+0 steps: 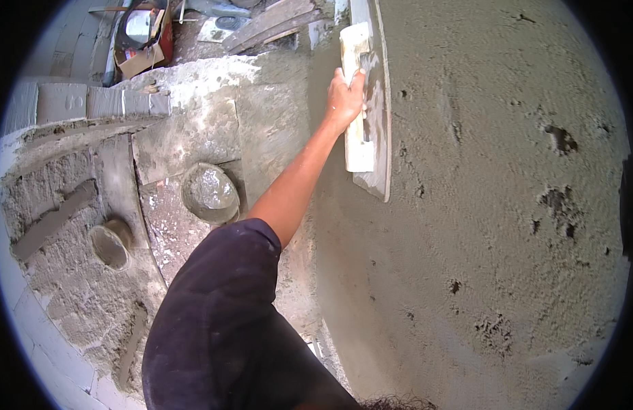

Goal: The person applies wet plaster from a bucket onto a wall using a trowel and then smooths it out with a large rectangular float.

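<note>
My left hand is closed around the pale handle of a long plastering float. The float's thin grey blade lies along the left part of a broad grey mortar-covered surface. Beside the blade, the mortar looks smooth on the left; farther right it is rough, with several dark pits. My left arm, in a dark sleeve, reaches up from the lower edge with the elbow bent out to the left. My right hand is out of view.
Left of my arm stand a round mortar-stained basin and a smaller bucket. A red container holding odds and ends, with a cardboard piece, is at the far left. Wooden boards lie at the top. Grey blocks line the left.
</note>
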`<state>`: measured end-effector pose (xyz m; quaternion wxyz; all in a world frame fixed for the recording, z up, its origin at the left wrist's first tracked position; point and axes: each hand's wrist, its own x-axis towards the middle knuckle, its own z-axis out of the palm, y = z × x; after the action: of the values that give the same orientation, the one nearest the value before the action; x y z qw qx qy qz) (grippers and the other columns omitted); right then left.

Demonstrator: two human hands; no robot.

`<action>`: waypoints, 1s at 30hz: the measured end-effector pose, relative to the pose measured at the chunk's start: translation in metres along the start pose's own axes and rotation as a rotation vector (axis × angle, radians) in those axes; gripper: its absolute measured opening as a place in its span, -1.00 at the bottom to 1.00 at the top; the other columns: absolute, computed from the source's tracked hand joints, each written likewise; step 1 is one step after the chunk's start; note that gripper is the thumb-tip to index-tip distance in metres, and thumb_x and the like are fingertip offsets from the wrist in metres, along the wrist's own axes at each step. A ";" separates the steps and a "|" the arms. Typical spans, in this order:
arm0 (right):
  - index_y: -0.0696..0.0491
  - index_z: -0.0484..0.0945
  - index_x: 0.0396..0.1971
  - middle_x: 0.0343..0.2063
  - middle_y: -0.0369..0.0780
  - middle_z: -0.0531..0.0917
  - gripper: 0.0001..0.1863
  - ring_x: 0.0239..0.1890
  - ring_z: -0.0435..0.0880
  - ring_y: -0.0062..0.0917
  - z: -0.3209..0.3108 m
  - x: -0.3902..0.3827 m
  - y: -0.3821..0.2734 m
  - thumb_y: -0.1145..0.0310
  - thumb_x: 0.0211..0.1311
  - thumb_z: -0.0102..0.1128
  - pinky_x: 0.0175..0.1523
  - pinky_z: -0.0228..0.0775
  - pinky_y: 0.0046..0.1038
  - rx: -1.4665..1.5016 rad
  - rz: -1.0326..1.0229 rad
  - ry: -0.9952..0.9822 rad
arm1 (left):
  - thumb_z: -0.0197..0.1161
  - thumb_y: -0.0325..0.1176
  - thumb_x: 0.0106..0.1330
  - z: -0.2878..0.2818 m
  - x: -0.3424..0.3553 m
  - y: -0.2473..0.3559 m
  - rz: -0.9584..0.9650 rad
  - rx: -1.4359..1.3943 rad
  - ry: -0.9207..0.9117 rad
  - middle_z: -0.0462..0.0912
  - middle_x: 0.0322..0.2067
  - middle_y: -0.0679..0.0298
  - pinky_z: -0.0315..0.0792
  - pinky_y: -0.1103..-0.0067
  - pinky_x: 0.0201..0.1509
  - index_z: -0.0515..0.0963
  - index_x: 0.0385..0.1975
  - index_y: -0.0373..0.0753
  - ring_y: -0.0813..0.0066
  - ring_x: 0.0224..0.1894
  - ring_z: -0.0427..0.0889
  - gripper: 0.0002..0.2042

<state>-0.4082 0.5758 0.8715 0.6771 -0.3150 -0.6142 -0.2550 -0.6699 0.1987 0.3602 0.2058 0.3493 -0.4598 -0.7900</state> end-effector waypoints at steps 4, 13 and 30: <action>0.16 0.41 0.04 -0.21 -0.10 0.55 -0.60 -0.36 0.57 -0.47 -0.006 -0.005 -0.009 0.18 0.55 -0.30 -0.40 0.57 -0.51 0.007 -0.020 -0.011 | 0.11 -0.08 0.45 -0.026 0.012 -0.047 -0.137 -0.008 0.042 0.43 -0.59 0.28 0.42 0.50 -0.71 0.36 -0.10 -0.28 0.49 -0.71 0.46 -0.66; 0.16 0.41 0.04 -0.22 -0.10 0.55 -0.61 -0.38 0.57 -0.48 -0.020 -0.004 -0.030 0.19 0.55 -0.28 -0.41 0.57 -0.52 0.070 0.022 -0.018 | 0.09 -0.06 0.45 -0.066 -0.043 -0.186 -0.299 0.027 0.115 0.57 -0.44 0.09 0.49 0.43 -0.61 0.40 -0.09 -0.40 0.39 -0.57 0.58 -0.58; 0.17 0.41 0.03 -0.24 -0.10 0.56 -0.64 -0.42 0.56 -0.48 -0.028 0.005 -0.010 0.23 0.54 -0.25 -0.43 0.57 -0.52 0.019 0.090 -0.057 | -0.34 -0.04 0.57 -0.045 0.009 -0.105 -0.715 -0.449 -0.041 0.55 -0.39 0.04 0.64 0.15 -0.52 0.32 0.08 -0.31 0.19 -0.52 0.62 -0.54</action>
<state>-0.3965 0.5487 0.8765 0.6731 -0.3432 -0.6207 -0.2093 -0.6433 0.2184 0.2500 -0.0196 0.4174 -0.1300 -0.8992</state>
